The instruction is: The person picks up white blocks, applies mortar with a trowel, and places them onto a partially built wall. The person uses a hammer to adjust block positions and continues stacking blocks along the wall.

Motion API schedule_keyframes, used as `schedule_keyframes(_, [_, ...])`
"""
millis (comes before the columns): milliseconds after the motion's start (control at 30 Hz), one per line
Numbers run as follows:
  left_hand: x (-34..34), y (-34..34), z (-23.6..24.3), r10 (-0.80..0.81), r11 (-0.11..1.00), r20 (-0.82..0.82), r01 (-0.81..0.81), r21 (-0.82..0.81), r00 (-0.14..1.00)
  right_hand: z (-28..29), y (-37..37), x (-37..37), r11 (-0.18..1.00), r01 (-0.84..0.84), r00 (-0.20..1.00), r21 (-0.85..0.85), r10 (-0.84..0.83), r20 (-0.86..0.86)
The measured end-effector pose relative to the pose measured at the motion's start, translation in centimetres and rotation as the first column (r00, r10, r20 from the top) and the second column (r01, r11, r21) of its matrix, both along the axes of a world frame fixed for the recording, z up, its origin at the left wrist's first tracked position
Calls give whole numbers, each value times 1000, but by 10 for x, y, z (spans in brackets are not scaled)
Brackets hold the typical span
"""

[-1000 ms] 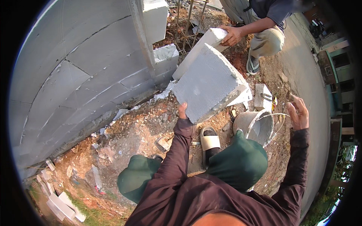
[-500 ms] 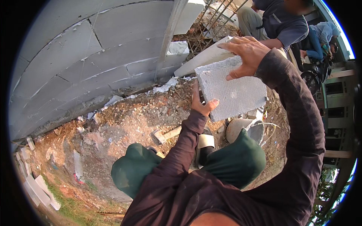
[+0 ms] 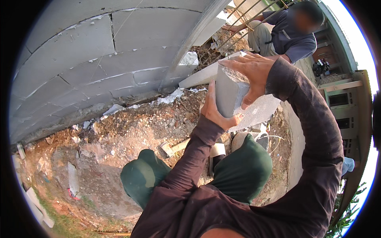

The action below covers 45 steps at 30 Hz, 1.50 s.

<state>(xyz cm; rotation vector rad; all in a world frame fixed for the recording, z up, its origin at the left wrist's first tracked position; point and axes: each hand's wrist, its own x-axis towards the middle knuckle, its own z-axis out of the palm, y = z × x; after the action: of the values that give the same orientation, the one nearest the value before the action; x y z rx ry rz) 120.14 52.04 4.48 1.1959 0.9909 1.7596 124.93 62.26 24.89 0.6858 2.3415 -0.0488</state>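
Observation:
A light grey concrete block (image 3: 261, 108) is held up in front of me, tilted, with a smooth side face and a rough broken end showing. My left hand (image 3: 217, 104) grips its lower left side, thumb along the near edge. Across the upper part lies my right hand (image 3: 253, 75), fingers stretched over the top and thumb bent down against the rough face. Just behind the block, a long pale slab (image 3: 198, 77) leans at an angle near the wall's end.
A grey block wall (image 3: 75, 71) runs along the left. A hammer (image 3: 168, 150) lies on the rubble ground near my feet, beside a bucket (image 3: 239, 139) partly hidden by my knee. Past a metal rebar cage (image 3: 243, 24) crouches another person (image 3: 291, 37).
Both hands have turned the block, so its smooth side and broken end now face me. My right hand has shifted left and down over it. The other person appears farther up.

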Motion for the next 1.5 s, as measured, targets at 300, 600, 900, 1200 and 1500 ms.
schedule_keyframes(300, [-51,40,60,183,982,-739,-84,169,648,1,8,31,847,-283,915,449,379,-138])
schedule_keyframes(600, [-31,94,21,-69,997,-986,-26,-74,155,-137,73,95,938,-96,851,333,251,-461])
schedule_keyframes(900, [-18,123,-33,-155,975,-987,-156,-159,36,-217,111,105,977,-70,773,201,180,-609])
schedule_keyframes(1200, [11,55,-122,-216,789,-510,-158,-593,833,-223,158,102,971,-17,714,240,179,-677])
schedule_keyframes(1500, [57,157,-193,263,711,521,202,-673,812,-261,199,110,982,1,666,188,140,-733])
